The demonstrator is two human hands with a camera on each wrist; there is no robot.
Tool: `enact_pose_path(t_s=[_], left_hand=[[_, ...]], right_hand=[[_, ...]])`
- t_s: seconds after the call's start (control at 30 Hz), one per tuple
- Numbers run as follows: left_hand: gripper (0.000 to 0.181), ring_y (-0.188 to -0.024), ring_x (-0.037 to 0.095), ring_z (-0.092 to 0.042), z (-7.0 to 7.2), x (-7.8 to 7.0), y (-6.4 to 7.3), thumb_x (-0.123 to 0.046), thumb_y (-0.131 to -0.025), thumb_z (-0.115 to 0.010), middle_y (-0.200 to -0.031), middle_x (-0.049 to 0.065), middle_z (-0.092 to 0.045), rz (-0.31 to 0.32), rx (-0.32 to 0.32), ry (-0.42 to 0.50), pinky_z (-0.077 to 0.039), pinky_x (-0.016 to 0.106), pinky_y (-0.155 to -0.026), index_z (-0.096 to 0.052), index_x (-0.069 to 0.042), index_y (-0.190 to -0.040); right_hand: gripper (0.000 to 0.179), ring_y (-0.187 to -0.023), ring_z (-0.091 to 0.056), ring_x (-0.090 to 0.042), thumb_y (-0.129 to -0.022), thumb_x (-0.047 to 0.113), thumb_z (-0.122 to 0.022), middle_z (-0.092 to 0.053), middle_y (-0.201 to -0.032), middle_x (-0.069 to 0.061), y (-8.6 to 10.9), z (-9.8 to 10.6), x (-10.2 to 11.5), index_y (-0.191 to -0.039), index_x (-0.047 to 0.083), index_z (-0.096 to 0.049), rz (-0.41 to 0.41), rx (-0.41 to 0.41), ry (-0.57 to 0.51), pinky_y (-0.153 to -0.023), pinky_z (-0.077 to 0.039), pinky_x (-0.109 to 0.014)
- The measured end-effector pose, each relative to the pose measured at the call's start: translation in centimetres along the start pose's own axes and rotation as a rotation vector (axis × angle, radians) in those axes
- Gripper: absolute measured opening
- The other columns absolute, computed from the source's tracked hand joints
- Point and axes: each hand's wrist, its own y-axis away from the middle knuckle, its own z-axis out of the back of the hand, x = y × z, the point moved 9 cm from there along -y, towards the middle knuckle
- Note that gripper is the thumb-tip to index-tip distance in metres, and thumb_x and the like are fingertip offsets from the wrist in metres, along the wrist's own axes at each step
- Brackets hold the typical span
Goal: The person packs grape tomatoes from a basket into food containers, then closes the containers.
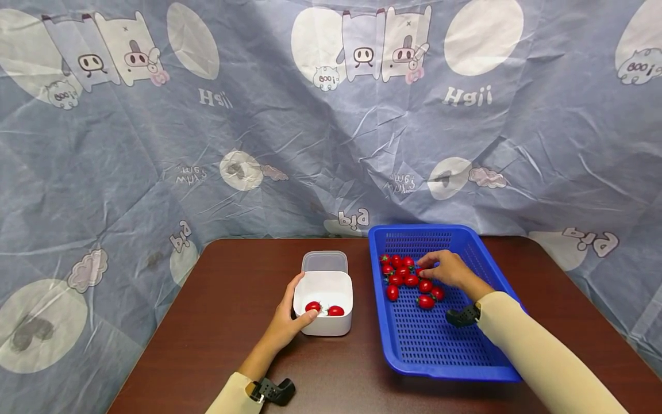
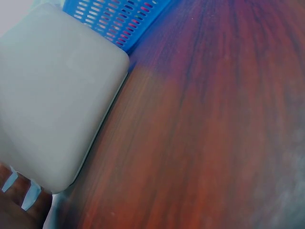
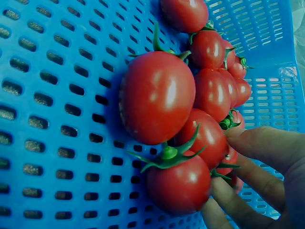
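Note:
My left hand (image 1: 285, 313) grips the left side of a square white box (image 1: 327, 326), its thumb over the near rim. Two cherry tomatoes (image 1: 312, 307) lie inside. In the left wrist view the box's outer wall (image 2: 62, 95) fills the left, with fingers (image 2: 24, 198) at its lower corner. Over at the blue basket (image 1: 385, 328), my right hand (image 1: 447, 269) reaches into a cluster of red cherry tomatoes (image 1: 402, 272). Its thumb and fingers pinch one tomato (image 3: 229, 160), partly hidden among the others. Green stems show on several tomatoes.
A clear lid (image 1: 324, 261) lies behind the white box. The basket's raised walls stand right of the box on a brown wooden table (image 1: 233, 299). A grey-blue printed cloth (image 1: 289, 126) hangs behind the table.

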Motion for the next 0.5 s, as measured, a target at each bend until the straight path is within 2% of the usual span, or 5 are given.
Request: enact_pose_path(t_s=[0.4,0.5], left_hand=[[0.083,-0.123,0.045,-0.044,0.0,-0.1,0.0,-0.018,-0.084,-0.069,-0.145,0.026,-0.037,-0.023,0.007,-0.013,-0.035,0.062,-0.097,-0.022,-0.007,-0.152],[0.084,-0.122,0.039,-0.046,0.0,1.0,-0.1,-0.02,-0.084,-0.07,-0.145,0.02,-0.039,-0.02,-0.009,-0.017,-0.036,0.06,-0.098,-0.023,-0.013,-0.153]], right_hand=[[0.026,-0.105,-0.06,-0.037,-0.078,0.014,-0.079,-0.072,-0.099,-0.009,-0.1,-0.5,-0.2,-0.103,0.006,-0.074,0.006,0.012,0.026,-0.09,-0.042,-0.054],[0.026,-0.103,-0.06,-0.036,-0.078,0.013,-0.079,-0.072,-0.099,-0.009,0.0,-0.5,-0.2,-0.102,0.006,-0.074,0.01,0.018,0.034,-0.089,-0.042,-0.054]])
